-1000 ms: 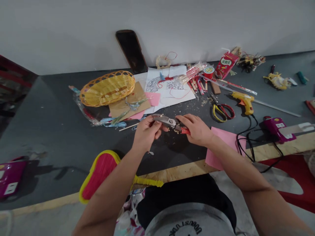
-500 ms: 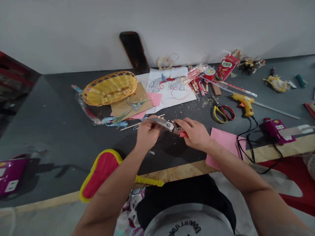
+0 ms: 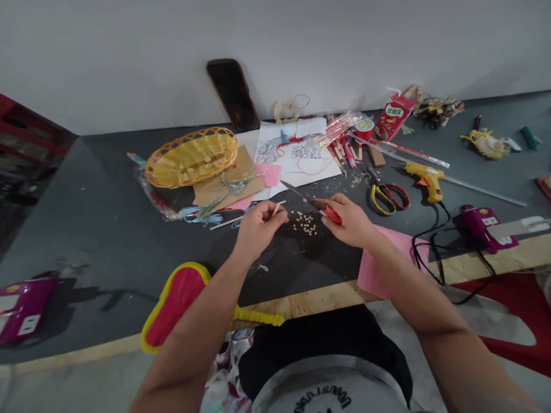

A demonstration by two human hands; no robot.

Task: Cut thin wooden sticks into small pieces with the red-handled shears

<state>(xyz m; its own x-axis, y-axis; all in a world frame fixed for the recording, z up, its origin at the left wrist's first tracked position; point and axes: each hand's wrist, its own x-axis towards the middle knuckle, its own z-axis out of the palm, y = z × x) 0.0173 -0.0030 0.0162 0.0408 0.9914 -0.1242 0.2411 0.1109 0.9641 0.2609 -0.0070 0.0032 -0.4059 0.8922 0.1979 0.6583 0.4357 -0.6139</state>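
Lower left: one red-and-yellow paddle [image 3: 176, 301], partly covered by the left forearm. Centre: left hand [image 3: 259, 226], grip closed on a thin pale stick [image 3: 279, 203]; right hand [image 3: 350, 222], grip wrapped round a red-handled cutter [image 3: 333, 215], blade toward upper left. Between and just below: pale chips [image 3: 306, 223], loose on the table [image 3: 112, 229]. Right of centre: scissors [image 3: 382, 201], yellow glue gun [image 3: 430, 179]. Upper left: yellow basket [image 3: 193, 158].

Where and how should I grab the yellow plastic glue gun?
I'd take the glue gun by its handle, coming from the person's side: it lies flat with the handle pointing that way. Wrap around the grip, clear of the orange trigger and the black cord at its end.
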